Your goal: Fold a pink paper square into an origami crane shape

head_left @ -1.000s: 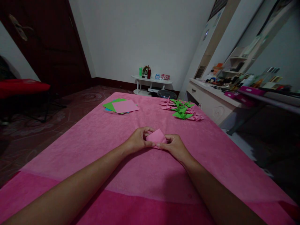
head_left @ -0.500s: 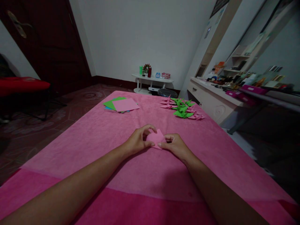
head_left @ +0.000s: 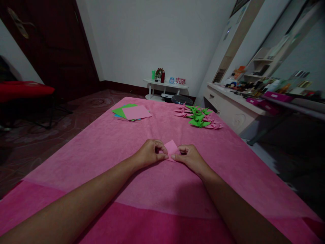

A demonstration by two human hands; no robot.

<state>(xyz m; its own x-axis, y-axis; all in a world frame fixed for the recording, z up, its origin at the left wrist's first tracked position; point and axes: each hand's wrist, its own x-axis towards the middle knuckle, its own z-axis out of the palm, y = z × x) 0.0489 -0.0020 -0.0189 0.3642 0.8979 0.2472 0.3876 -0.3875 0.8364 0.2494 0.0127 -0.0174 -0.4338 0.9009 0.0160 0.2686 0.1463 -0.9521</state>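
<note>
A small folded pink paper (head_left: 171, 147) sits between my two hands near the middle of the pink cloth-covered table (head_left: 106, 145). My left hand (head_left: 149, 154) pinches its left edge with curled fingers. My right hand (head_left: 189, 156) pinches its right edge, thumb and fingertips pressed together. The lower part of the paper is hidden by my fingers.
A stack of flat green, blue and pink paper sheets (head_left: 132, 112) lies at the far left of the table. A pile of folded pink and green paper cranes (head_left: 198, 117) lies at the far right. A dresser (head_left: 228, 108) stands to the right, a red seat (head_left: 22, 90) at left.
My left fingers, raised half a second ago, have curled down onto the paper. The fold looks narrower and flatter than one second ago. Both hands stay in place.
</note>
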